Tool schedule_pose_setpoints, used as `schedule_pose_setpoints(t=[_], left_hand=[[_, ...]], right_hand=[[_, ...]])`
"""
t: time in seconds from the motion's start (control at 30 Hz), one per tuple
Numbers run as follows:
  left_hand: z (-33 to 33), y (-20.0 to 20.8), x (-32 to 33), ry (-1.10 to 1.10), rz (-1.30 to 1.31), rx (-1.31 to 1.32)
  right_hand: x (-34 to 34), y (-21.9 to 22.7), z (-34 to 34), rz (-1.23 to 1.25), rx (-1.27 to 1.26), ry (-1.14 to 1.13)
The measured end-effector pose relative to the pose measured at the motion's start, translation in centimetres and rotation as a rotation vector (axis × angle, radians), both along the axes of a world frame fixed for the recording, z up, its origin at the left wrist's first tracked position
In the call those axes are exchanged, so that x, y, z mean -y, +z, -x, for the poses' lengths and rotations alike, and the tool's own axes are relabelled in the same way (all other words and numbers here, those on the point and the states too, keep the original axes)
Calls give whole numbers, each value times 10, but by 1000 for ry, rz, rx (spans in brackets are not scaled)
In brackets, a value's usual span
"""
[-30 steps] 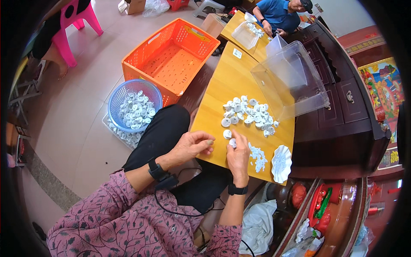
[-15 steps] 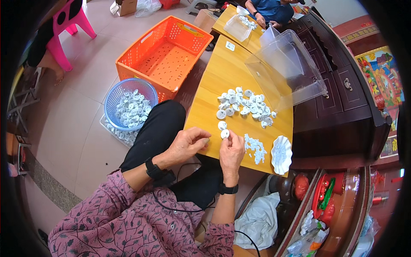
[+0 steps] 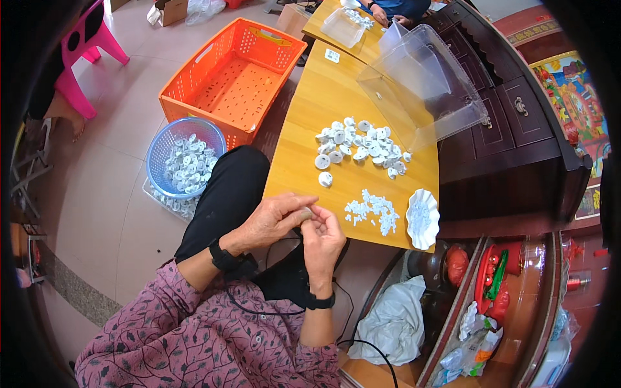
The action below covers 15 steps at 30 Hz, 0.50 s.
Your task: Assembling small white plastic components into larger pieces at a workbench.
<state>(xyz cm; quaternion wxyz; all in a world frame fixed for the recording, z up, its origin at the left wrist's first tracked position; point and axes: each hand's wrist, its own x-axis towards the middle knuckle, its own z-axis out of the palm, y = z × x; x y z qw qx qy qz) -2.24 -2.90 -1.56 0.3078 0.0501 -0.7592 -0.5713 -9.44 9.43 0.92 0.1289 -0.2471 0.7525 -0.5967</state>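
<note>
My left hand (image 3: 275,220) and my right hand (image 3: 323,242) meet just off the near edge of the wooden table (image 3: 307,97). Both are closed, thumbs and fingertips pinched together. The white round plastic piece between the right fingers is almost wholly hidden. What the left fingertips grip, if anything, cannot be made out. On the table beyond them lies a single white round piece (image 3: 325,179), with a heap of similar pieces (image 3: 362,145) farther back. Many small pale-blue bits (image 3: 375,210) are scattered right of my hands, beside a white scalloped dish (image 3: 412,238) holding more.
Left of my knee stands a blue basket (image 3: 152,165) of white pieces, before an orange crate (image 3: 194,107). A clear plastic bin (image 3: 446,84) lies tipped at the table's right edge, by a dark cabinet (image 3: 517,149). Another person's hands (image 3: 381,13) work at the far end.
My right hand has picked up the nearer of two white round pieces and drawn it back toward me. The left hand has moved in to meet it. The whole view has shifted slightly.
</note>
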Motion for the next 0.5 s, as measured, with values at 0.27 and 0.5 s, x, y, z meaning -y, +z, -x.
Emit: schedule_pose_setpoints(t=[0.27, 0.5], left_hand=[[-9, 8, 2, -117, -518, 208], [-10, 6, 0, -110, -543, 213]], right_hand=[[-49, -3, 12, -321, -485, -283], [-77, -9, 41, -645, -872, -260]])
